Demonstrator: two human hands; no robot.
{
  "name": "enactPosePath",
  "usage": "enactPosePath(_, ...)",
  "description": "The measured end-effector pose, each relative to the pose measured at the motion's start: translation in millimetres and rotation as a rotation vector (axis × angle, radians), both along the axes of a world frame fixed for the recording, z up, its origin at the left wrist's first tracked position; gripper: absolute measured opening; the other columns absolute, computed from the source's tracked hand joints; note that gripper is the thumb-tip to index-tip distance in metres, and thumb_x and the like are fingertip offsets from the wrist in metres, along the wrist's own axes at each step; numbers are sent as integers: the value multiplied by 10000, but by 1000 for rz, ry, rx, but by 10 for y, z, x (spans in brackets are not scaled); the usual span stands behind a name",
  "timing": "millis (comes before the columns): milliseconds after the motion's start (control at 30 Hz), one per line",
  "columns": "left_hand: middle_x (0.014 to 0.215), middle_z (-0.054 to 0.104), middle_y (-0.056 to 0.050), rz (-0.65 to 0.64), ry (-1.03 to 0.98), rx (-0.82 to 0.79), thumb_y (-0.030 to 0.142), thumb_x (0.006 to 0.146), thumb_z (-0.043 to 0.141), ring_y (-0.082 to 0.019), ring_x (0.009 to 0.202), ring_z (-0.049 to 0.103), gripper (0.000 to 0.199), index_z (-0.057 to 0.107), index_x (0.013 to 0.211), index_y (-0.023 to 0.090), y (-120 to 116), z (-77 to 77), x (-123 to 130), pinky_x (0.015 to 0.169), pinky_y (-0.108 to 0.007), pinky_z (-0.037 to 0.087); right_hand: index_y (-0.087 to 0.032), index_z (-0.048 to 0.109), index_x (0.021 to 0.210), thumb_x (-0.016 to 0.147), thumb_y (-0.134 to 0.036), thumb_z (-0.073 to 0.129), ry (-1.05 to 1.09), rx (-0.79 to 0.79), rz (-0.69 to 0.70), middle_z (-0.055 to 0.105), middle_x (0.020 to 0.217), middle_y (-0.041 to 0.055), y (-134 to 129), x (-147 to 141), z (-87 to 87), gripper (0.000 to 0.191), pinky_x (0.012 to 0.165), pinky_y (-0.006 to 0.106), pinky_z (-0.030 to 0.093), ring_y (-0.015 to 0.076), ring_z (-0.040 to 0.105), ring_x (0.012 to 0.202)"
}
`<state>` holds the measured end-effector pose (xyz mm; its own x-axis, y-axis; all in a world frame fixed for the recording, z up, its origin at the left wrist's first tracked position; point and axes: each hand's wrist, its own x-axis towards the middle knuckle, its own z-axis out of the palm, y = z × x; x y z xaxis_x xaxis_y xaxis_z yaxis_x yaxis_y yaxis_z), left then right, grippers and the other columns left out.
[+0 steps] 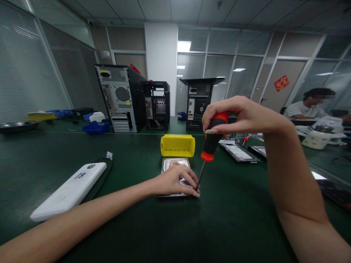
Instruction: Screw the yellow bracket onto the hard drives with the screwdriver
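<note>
A silver hard drive (175, 160) lies flat on the green table in front of me. My left hand (178, 179) rests over it, fingers bent around its near right corner and close to the screwdriver's tip. In my right hand (233, 115) is a screwdriver (212, 144) with a black and red handle, gripped from above. Its shaft slants down to the drive's right edge, where the left fingers partly hide the tip. Just behind the drive stands a yellow plastic bin (177, 146).
A white power bank (70, 190) with a cable lies at left. Other hard drives (240, 152) and a kettle-like pot (316, 138) are at right. Computer cases (123, 98) and a blue tray (95, 128) stand at the back. A person (309, 106) sits far right.
</note>
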<state>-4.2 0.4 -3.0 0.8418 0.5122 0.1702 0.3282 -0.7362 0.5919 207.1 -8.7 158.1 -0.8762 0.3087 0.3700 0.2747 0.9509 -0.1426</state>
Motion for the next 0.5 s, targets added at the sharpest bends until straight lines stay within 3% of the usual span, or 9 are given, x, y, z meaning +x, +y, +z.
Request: enactPosePath(500, 980, 661, -3, -4, -36, -4, 366, 751, 675, -189, 967, 562, 159, 718, 816, 227, 29, -49, 12, 897, -368, 194, -188, 634, 902, 785, -320, 603, -21, -3, -63, 635, 872, 30, 3, 3, -13, 179, 651, 250, 495, 151, 598, 817)
